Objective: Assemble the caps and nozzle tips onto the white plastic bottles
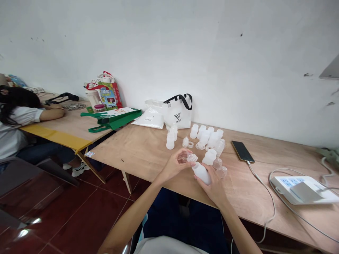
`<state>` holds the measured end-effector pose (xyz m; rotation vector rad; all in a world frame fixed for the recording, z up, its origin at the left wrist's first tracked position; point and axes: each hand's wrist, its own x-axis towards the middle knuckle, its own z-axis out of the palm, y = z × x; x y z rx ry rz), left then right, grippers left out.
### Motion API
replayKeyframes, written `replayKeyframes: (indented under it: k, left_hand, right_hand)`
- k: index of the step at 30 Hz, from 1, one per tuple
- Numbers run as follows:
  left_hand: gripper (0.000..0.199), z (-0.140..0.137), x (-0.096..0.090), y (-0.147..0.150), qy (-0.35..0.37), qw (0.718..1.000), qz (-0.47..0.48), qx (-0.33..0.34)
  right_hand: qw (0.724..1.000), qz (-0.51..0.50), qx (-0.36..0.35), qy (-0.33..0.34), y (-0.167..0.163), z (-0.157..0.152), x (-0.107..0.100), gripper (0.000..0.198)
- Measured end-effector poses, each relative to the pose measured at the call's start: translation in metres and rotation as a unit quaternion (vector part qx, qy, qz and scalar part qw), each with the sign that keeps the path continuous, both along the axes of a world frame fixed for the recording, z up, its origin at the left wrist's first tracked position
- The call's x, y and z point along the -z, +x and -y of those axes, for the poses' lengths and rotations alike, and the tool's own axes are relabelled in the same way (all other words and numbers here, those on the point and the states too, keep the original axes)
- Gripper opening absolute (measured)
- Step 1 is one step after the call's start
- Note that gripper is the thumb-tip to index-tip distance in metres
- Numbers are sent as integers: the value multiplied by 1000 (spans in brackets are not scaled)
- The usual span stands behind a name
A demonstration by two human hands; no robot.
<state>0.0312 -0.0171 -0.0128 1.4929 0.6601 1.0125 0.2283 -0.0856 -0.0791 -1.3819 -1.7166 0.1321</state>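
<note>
My left hand pinches a clear ringed bottle top at the mouth of a milky white baby bottle. Round the body of that bottle my right hand is wrapped, and the bottle leans to the left above the table's front edge. I cannot tell whether top and bottle touch. Just beyond my right hand stands another white bottle, with clear dome caps beside it. A clear nipple piece and a ring lie farther back.
Several more bottles stand near the wall, others to the left. A white bag and plastic packet are behind. A phone on a cable and a white box lie right. Another person rests at the left table.
</note>
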Motion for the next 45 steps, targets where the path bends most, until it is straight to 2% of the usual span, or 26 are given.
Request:
replayKeyframes:
  k: [4, 8, 12, 18, 21, 26, 30, 33, 37, 40, 43, 45]
  left_hand:
    - [43, 4, 0, 1, -9, 998, -34, 52]
    - [49, 5, 2, 3, 7, 997, -60, 53]
    - [45, 8, 6, 6, 36, 992, -118, -3]
    - [47, 19, 3, 12, 11, 975, -202, -88]
    - [47, 19, 4, 14, 3, 982, -176, -76]
    - [45, 6, 3, 4, 37, 992, -120, 30]
    - [42, -1, -4, -11, 78, 982, -135, 111]
    - [39, -2, -5, -13, 88, 981, -116, 129]
    - [43, 1, 0, -3, 71, 989, -96, 87]
    - [44, 4, 7, 6, 43, 994, -91, 32]
    - [46, 6, 13, 11, 24, 994, -103, -26]
    - [48, 7, 16, 13, 18, 993, -110, -44]
  right_hand:
    - [996, 70, 19, 61, 0, 0, 1, 38]
    - [988, 116, 44, 93, 0, 0, 4, 42]
    - [976, 165, 54, 129, 0, 0, 6, 42]
    - [962, 220, 52, 154, 2, 0, 7, 38]
    - [972, 189, 35, 135, 1, 0, 8, 42]
    - [998, 27, 2, 58, 0, 1, 8, 46]
    - [997, -37, -56, -24, 3, 3, 8, 36]
    - [996, -48, -62, -29, 5, 3, 8, 36]
    - [999, -30, -35, 18, 4, 2, 10, 39]
    - [994, 43, -3, 96, 2, 1, 11, 40]
    - [973, 133, 30, 188, 1, 0, 7, 40]
    - [956, 180, 49, 225, 0, 1, 4, 37]
